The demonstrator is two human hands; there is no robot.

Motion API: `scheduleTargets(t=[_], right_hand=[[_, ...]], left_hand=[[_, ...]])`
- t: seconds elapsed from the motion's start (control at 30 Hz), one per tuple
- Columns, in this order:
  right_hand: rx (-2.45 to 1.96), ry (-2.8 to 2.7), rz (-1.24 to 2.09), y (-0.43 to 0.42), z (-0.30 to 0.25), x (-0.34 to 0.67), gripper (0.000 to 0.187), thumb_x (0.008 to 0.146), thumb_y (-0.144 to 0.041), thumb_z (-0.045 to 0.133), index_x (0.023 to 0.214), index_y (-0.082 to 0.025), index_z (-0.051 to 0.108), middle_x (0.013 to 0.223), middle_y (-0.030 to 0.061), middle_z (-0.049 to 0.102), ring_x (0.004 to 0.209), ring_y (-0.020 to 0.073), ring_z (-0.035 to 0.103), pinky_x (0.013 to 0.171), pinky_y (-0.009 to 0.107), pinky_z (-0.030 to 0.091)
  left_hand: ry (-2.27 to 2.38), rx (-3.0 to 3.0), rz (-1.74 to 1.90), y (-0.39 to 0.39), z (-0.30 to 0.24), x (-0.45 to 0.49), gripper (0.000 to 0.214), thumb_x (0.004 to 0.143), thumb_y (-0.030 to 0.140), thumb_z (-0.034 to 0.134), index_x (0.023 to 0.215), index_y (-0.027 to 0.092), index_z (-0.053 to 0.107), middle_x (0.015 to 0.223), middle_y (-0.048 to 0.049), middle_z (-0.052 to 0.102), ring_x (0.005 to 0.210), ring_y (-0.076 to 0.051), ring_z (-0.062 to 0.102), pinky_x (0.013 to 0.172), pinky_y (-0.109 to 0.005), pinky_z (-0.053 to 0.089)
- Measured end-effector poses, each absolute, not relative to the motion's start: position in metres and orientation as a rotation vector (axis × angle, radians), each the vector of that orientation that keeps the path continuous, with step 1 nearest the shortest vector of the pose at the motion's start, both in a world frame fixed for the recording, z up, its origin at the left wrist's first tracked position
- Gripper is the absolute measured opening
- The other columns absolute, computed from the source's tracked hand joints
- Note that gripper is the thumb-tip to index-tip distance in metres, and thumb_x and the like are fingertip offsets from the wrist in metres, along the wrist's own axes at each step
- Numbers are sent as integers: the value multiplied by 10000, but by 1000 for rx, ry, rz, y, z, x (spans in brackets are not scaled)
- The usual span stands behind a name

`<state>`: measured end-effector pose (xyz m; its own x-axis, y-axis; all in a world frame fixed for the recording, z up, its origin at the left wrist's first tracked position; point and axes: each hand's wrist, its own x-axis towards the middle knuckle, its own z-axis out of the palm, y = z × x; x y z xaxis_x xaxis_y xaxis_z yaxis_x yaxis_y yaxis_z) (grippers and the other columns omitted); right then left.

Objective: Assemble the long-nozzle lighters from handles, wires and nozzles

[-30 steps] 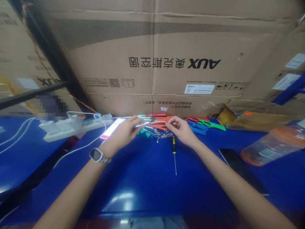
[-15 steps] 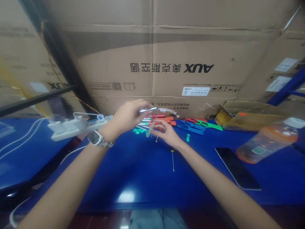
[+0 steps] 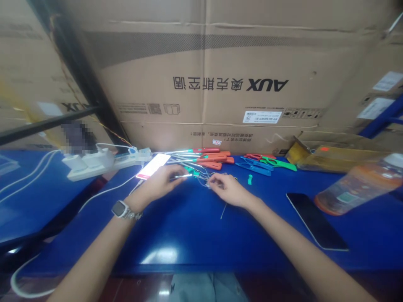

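My left hand (image 3: 160,186), with a watch (image 3: 121,209) on its wrist, is low over the blue table and closed on a slim metal rod (image 3: 184,176) pointing right. My right hand (image 3: 231,191) pinches thin, pale, wire-like pieces (image 3: 206,183); their exact kind is too small to tell. Small green pieces (image 3: 190,170) lie between the hands. Behind them is a pile of metal-shafted tools with red and orange handles (image 3: 217,158). A phone with a lit screen (image 3: 153,166) lies just beyond my left hand. A thin light stick (image 3: 223,211) shows below my right hand.
Blue, red and green plastic tools (image 3: 258,164) lie at the back right, near a small green piece (image 3: 249,179). A dark phone (image 3: 316,221) and a tilted bottle (image 3: 355,184) are to the right. A power strip (image 3: 91,165) stands left. Cardboard (image 3: 229,54) walls the back.
My left hand has moved down and left with the metal rod, uncovering the lit phone. My right hand has shifted right and lower, now covering the yellow end of the thin stick.
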<state>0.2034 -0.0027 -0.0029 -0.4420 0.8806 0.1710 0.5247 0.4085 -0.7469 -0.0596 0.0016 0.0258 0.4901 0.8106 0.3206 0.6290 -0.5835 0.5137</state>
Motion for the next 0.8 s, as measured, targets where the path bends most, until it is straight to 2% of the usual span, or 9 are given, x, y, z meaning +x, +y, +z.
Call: scheduleTargets(t=[0.13, 0.3, 0.4, 0.57, 0.67, 0.73, 0.8], right_hand=[[-1207, -2352, 523, -6, -13, 204, 87, 911, -288, 606, 933, -226, 664, 799, 4, 656, 887, 200, 578, 909, 403, 316], [-1207, -2276, 443, -10, -11, 216, 83, 911, -254, 604, 971, -232, 656, 980, 28, 688, 965, 204, 582, 882, 378, 315], [-1272, -2119, 393, -8, -6, 234, 94, 910, -219, 572, 936, -230, 662, 959, 26, 691, 917, 196, 597, 852, 358, 350], [-1494, -1840, 239, 5, -8, 287, 127, 857, -162, 546, 899, -215, 655, 924, 38, 684, 894, 212, 601, 815, 336, 421], [-1770, -1719, 157, 12, -11, 320, 189, 849, -141, 522, 968, -216, 648, 1048, 59, 684, 996, 247, 583, 870, 374, 415], [-1956, -1673, 117, 15, -12, 337, 235, 862, -152, 506, 1044, -220, 639, 1162, 81, 655, 1079, 281, 550, 892, 410, 399], [-2075, -1674, 102, 19, -11, 349, 273, 872, -186, 511, 1119, -223, 623, 1242, 99, 619, 1144, 309, 513, 903, 438, 385]], left_hand=[[1220, 2332, 648, 3, 1, -59, 222, 927, 368, 553, 972, 205, 697, 922, -44, 713, 808, -189, 653, 752, -314, 516], [1259, 2453, 618, 5, -4, -54, 226, 893, 352, 600, 1048, 218, 697, 1000, -67, 690, 954, -238, 637, 851, -381, 514], [1202, 2546, 697, 10, 9, -37, 244, 921, 374, 571, 1068, 216, 684, 1041, -72, 675, 1008, -245, 622, 899, -402, 499], [977, 2656, 735, 36, 30, 43, 164, 940, 276, 546, 1015, 205, 673, 1012, -61, 687, 998, -223, 626, 916, -381, 493], [948, 2784, 562, 58, 30, 111, 163, 925, 203, 555, 1057, 180, 648, 1111, -89, 666, 1073, -226, 609, 952, -359, 487], [1007, 2903, 328, 73, 26, 151, 237, 907, 170, 560, 1136, 182, 616, 1188, -101, 630, 1134, -233, 580, 971, -350, 479], [1002, 2931, 239, 87, 21, 181, 293, 845, 146, 622, 1137, 166, 615, 1208, -120, 614, 1160, -263, 564, 990, -369, 466]])
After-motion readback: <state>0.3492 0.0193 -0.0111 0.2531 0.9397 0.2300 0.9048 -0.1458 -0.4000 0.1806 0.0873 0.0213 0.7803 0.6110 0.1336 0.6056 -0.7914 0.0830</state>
